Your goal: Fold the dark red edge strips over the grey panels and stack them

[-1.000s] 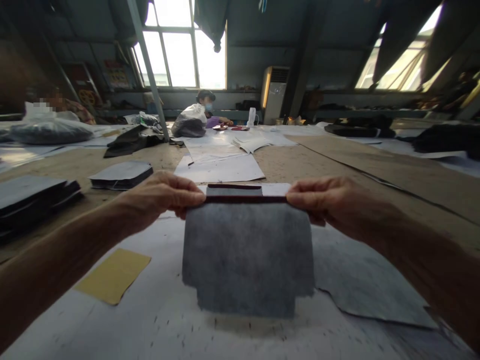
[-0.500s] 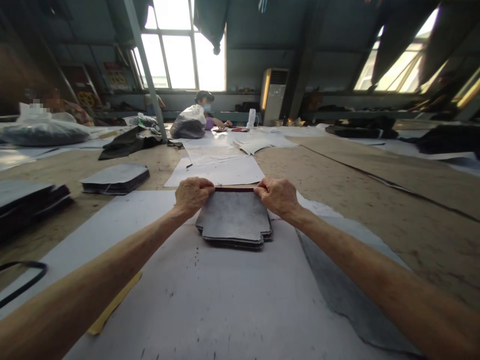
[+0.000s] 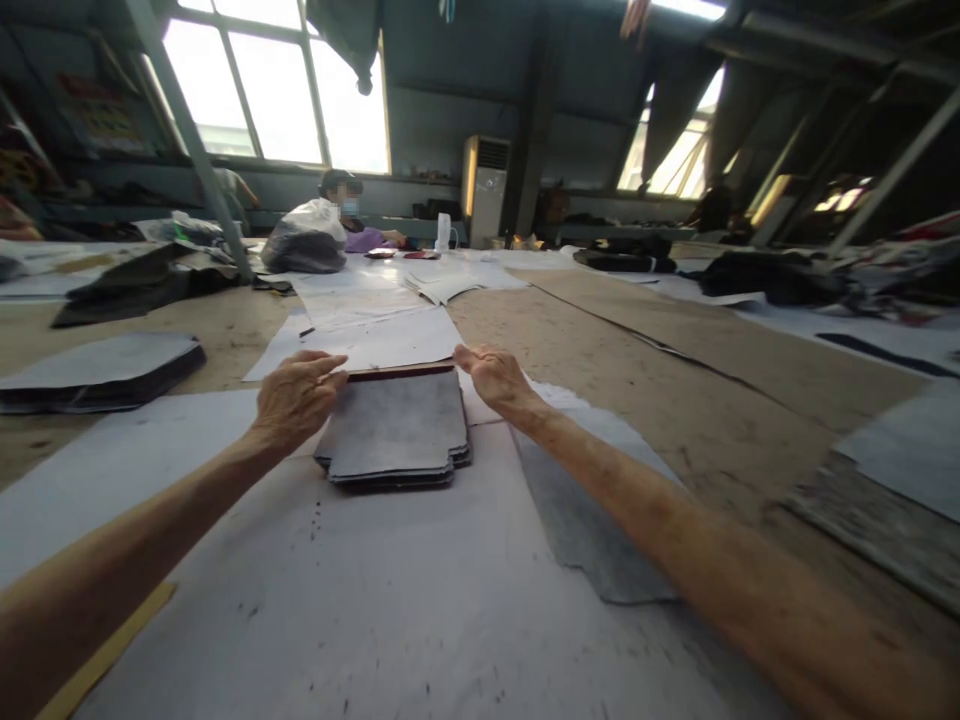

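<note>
A small stack of grey sheets with a notched near corner [image 3: 397, 425] lies on white paper in front of me. Along its far edge runs a narrow dark red strip [image 3: 405, 373], and whether it is a fold of the top sheet or a separate piece I cannot tell. My left hand [image 3: 298, 398] is closed at the strip's left end, thumb and index finger at the corner. At the right end, my right hand [image 3: 493, 378] pinches with bent fingers. Both sets of fingertips partly hide the strip's ends.
White paper [image 3: 360, 590] covers the near table. A larger grey sheet [image 3: 592, 510] lies under my right forearm. Another stack [image 3: 105, 370] stands at left, with a yellow strip [image 3: 112, 650] nearer. Across the table, a masked person [image 3: 345, 210] sits by a filled plastic bag [image 3: 306, 238].
The view has swung right, so the stack and both hands appear farther left. My left index finger looks straighter, and both hands remain at the strip's ends.
</note>
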`<state>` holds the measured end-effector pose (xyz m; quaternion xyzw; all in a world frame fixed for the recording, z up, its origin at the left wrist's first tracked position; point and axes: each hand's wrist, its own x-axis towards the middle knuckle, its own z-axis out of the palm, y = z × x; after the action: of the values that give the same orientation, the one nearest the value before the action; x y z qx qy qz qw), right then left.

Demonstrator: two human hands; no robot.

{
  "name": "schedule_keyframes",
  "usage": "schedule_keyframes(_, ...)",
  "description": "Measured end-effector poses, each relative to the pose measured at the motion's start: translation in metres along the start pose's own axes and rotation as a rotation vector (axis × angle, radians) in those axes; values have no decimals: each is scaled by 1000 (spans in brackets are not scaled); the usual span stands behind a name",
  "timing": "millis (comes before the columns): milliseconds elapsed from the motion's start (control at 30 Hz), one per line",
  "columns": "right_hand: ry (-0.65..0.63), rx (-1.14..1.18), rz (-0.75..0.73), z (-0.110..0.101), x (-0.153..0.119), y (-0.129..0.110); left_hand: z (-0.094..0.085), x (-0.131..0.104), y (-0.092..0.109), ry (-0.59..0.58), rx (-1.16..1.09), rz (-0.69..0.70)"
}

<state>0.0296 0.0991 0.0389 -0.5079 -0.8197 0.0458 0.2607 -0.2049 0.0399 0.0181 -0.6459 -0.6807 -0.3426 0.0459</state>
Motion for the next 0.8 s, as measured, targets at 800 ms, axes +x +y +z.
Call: schedule_keyframes(800,-255,-169,-316,-94,-193,52,-28,-87,59,-213,-49,405)
